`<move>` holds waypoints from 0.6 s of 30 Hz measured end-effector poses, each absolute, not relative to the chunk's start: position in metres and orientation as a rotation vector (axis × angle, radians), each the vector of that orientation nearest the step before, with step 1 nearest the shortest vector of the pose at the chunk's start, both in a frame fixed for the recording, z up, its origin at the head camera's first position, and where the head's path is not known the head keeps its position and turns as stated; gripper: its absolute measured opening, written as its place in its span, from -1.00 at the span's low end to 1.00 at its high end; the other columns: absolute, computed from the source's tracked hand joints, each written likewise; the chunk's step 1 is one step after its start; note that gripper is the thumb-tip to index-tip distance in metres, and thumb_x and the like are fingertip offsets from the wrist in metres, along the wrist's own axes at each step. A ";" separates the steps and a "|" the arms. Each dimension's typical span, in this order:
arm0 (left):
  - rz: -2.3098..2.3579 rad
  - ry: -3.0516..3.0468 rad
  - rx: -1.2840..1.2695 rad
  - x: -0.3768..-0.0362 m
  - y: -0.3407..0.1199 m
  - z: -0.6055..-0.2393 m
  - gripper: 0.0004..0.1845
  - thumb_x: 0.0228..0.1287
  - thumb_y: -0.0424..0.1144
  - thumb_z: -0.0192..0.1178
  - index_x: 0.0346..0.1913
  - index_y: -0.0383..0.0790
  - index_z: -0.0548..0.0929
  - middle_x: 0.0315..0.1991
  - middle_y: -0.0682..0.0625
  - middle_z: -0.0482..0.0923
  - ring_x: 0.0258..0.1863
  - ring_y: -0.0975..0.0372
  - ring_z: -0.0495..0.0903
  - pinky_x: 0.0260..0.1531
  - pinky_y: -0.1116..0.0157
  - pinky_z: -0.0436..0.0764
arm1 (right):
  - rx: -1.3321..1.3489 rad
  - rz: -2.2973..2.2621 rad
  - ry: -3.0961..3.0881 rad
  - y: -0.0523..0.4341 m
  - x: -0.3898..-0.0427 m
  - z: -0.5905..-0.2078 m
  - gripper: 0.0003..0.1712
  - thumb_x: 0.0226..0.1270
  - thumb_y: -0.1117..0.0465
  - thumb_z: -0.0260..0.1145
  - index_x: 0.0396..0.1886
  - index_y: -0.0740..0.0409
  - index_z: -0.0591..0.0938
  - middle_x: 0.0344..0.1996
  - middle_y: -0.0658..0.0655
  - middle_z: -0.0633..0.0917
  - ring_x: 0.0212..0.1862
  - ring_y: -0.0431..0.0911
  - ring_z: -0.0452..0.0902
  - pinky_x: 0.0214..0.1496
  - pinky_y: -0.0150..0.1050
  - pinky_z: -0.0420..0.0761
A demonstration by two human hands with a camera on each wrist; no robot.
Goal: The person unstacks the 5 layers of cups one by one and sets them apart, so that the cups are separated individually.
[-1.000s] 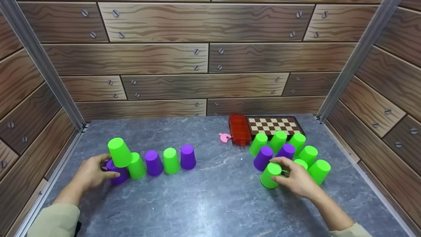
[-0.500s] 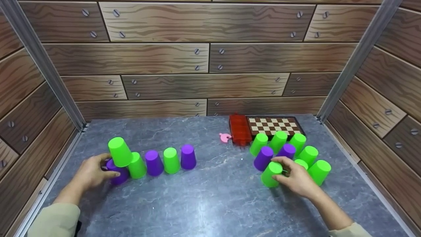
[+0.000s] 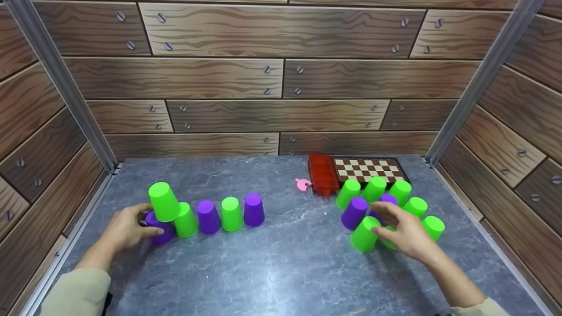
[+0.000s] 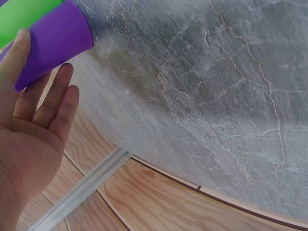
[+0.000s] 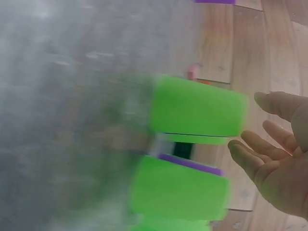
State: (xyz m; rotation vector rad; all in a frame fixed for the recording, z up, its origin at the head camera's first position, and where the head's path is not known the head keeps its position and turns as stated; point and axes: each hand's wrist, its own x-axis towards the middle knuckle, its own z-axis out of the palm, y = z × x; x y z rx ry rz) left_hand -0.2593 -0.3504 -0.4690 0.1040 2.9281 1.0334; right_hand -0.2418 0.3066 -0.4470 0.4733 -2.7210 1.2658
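Observation:
At the left, my left hand [image 3: 125,227] holds a purple cup [image 3: 166,236] low on the table, its thumb on the near side in the left wrist view. A green cup [image 3: 162,202] sits upside down on top, bridging that purple cup and a green cup [image 3: 186,223] beside it. The row continues rightward with a purple cup [image 3: 208,218], a green cup [image 3: 232,215] and another purple cup [image 3: 254,210]. My right hand [image 3: 408,235] is spread beside an upside-down green cup [image 3: 363,238], holding nothing; in the right wrist view its fingertips stand apart from the green cup [image 5: 199,108].
Several more green and purple cups, including a purple cup [image 3: 354,213] and a green cup [image 3: 400,191], cluster around the right hand. Behind them lie a checkered board [image 3: 366,169], a red case [image 3: 323,174] and a small pink piece [image 3: 303,184]. Wood-patterned walls enclose the grey table [image 3: 263,281].
My right hand has let go of the front green cup and drawn slightly right, its fingers parting. The left hand keeps its grip on the purple cup. The head view has shifted slightly.

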 end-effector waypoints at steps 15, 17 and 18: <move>1.057 2.899 0.070 -0.260 -0.351 -0.469 -0.13 0.13 -0.21 0.63 0.41 -0.52 0.45 0.13 -0.50 0.63 0.14 -0.33 0.63 0.19 -0.28 0.60 | 0.834 1.189 -2.581 0.184 -0.281 -0.351 -0.35 0.33 0.27 0.58 0.39 0.15 0.60 0.28 0.15 0.69 0.29 0.07 0.64 0.35 -0.04 0.63; 1.062 2.897 0.065 -0.260 -0.350 -0.469 -0.15 0.14 -0.21 0.63 0.41 -0.51 0.46 0.13 -0.50 0.63 0.14 -0.33 0.63 0.19 -0.27 0.60 | 0.914 1.242 -2.533 0.154 -0.290 -0.345 -0.35 0.31 0.24 0.59 0.38 0.17 0.61 0.28 0.17 0.69 0.29 0.07 0.64 0.36 -0.03 0.62; 1.061 2.898 0.064 -0.260 -0.350 -0.469 -0.15 0.14 -0.22 0.63 0.41 -0.51 0.46 0.13 -0.50 0.64 0.14 -0.33 0.63 0.19 -0.27 0.60 | 0.950 1.269 -2.510 0.139 -0.294 -0.343 -0.36 0.31 0.23 0.60 0.36 0.16 0.62 0.27 0.16 0.70 0.28 0.05 0.65 0.36 -0.04 0.62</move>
